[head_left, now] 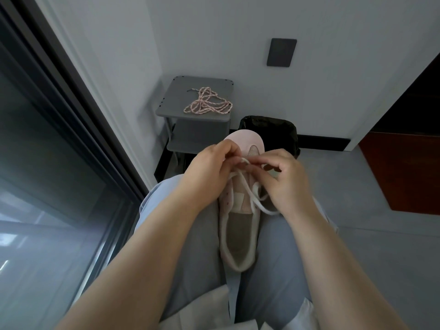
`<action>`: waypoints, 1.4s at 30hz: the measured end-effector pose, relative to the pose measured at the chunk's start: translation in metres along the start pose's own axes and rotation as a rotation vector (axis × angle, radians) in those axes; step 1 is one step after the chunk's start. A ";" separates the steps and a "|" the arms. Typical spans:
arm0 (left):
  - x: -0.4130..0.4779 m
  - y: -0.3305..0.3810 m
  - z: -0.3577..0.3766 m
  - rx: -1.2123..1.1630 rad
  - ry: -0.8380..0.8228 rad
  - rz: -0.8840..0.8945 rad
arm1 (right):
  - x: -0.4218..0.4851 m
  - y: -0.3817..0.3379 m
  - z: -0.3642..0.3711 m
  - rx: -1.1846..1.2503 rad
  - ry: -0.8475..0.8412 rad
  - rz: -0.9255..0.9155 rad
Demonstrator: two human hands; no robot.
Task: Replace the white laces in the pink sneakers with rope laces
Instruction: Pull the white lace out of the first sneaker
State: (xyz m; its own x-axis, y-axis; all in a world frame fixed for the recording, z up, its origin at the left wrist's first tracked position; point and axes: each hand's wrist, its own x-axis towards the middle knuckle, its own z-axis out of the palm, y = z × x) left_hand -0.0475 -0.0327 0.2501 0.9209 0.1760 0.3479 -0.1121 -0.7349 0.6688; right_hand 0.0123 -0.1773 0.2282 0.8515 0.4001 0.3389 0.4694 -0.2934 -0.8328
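Sneaker (238, 234): on lap.
Hands: white lace (246, 186) pinched by left hand (209, 167) and right hand (288, 177), seemingly mid-removal.
Next: drawn fully out.

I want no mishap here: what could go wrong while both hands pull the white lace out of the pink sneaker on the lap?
1. The pink sneaker only rests between the thighs. The left hand and right hand both pinch the white lace, so a hard tug may tip it off.
2. The rope laces lie on the grey table beyond the knees; leaning to reach them may let the sneaker slide.
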 end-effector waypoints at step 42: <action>-0.006 -0.004 -0.011 -0.008 -0.052 -0.175 | -0.002 0.002 -0.016 0.019 0.077 0.254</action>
State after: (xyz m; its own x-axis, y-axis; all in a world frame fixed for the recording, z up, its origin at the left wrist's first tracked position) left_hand -0.0570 -0.0238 0.2523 0.9447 0.2663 0.1912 0.0488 -0.6909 0.7213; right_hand 0.0156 -0.1925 0.2333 0.9571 0.2480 0.1498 0.2345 -0.3594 -0.9032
